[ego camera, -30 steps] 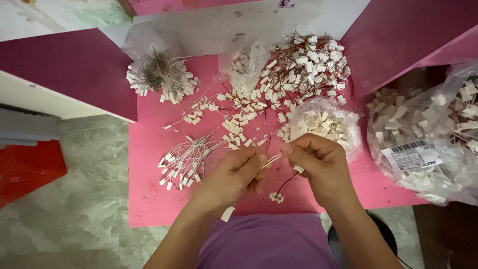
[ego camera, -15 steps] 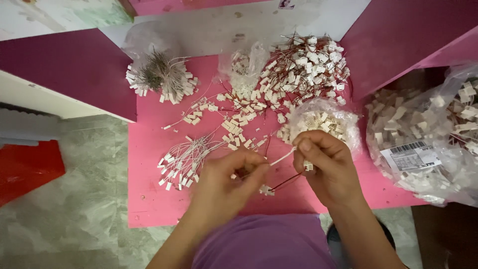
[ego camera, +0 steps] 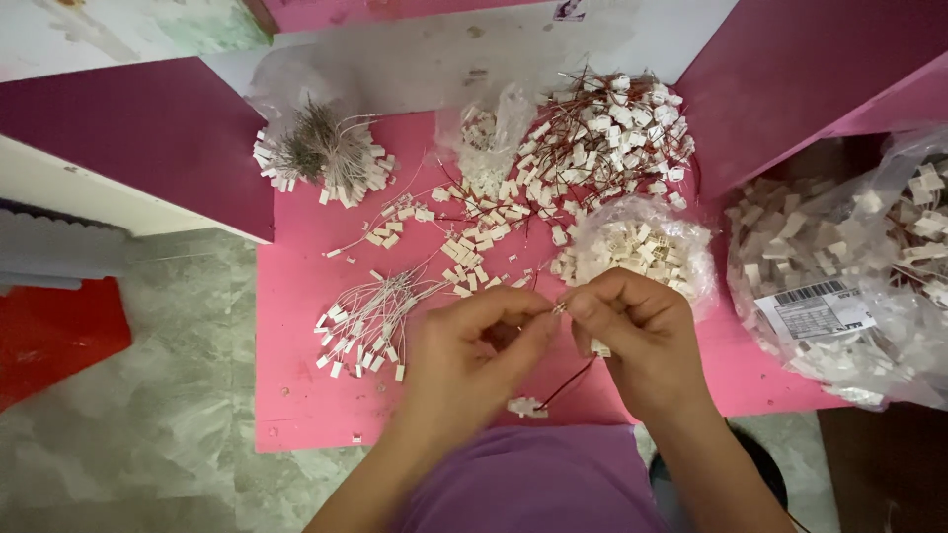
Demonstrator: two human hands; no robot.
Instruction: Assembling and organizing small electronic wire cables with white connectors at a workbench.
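Observation:
My left hand (ego camera: pixel 472 347) and my right hand (ego camera: pixel 637 334) meet fingertip to fingertip over the pink table (ego camera: pixel 296 286). Together they pinch the end of a thin red-brown wire (ego camera: pixel 571 382) that hangs down to a small white connector (ego camera: pixel 526 406) on the table. A second small white connector (ego camera: pixel 599 348) shows under my right hand's fingers. Just beyond my right hand sits a clear bag of white connectors (ego camera: pixel 642 249). To the left of my left hand lies a bundle of white wires with connectors (ego camera: pixel 367 323).
A pile of red-wired connectors (ego camera: pixel 607 133) lies at the back, loose connectors (ego camera: pixel 474 232) mid-table, a grey wire bundle (ego camera: pixel 321 153) back left. A large bag of connectors (ego camera: pixel 849 286) sits on the right. Grey floor (ego camera: pixel 128 434) and a red object (ego camera: pixel 49 336) lie to the left.
My hands have drawn closer together, fingertips now meeting at the wire's end. The wire's lower end and its connector now rest near the table's front edge.

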